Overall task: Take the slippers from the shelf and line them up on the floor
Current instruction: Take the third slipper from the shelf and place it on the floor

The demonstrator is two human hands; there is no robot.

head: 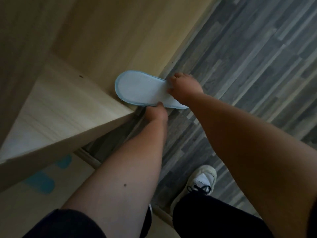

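Observation:
A white slipper [142, 91] with a light blue rim is held flat above the grey floor, beside the corner of the wooden shelf [72, 107]. My left hand [157, 111] pinches its near edge from below. My right hand [186, 87] grips its right end from above and hides that end. On a lower shelf board at the bottom left lie two blue slipper shapes [40, 183], blurred and partly hidden under the shelf top.
The grey wood-pattern floor [248, 66] fills the right half. A tall light wood panel [120, 31] rises behind the slipper. My foot in a white sneaker with black laces [200, 182] stands on the floor near the shelf's base.

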